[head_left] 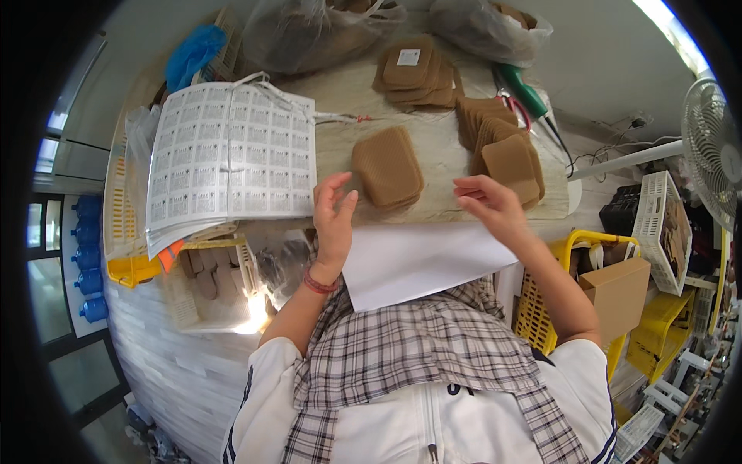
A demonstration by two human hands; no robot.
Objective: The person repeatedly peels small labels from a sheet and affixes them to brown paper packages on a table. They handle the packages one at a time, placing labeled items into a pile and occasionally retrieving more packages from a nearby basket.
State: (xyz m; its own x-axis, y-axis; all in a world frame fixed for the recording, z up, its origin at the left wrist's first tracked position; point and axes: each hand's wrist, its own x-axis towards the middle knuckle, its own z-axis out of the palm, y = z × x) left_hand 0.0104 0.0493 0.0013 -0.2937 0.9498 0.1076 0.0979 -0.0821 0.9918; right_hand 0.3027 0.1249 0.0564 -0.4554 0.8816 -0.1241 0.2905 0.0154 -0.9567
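A short stack of brown ribbed pads with rounded corners (386, 166) lies on the worktable near its front edge. My left hand (334, 220) is just left of the stack, thumb and fingers apart, holding nothing that I can see. To the right, my right hand (491, 203) hovers with loosely bent fingers and nothing visible in them. It is beside a fanned row of similar brown pads (514, 164), apart from the middle stack. A blank white sheet (417, 263) spreads across my lap below the table edge.
Printed label sheets (232, 155) are piled at the left. Another pad stack (413, 69) with a white label stands at the back, between plastic bags (321, 35). A green-handled tool (524, 93) with a cord lies back right. Yellow crates (541, 309) stand beside me.
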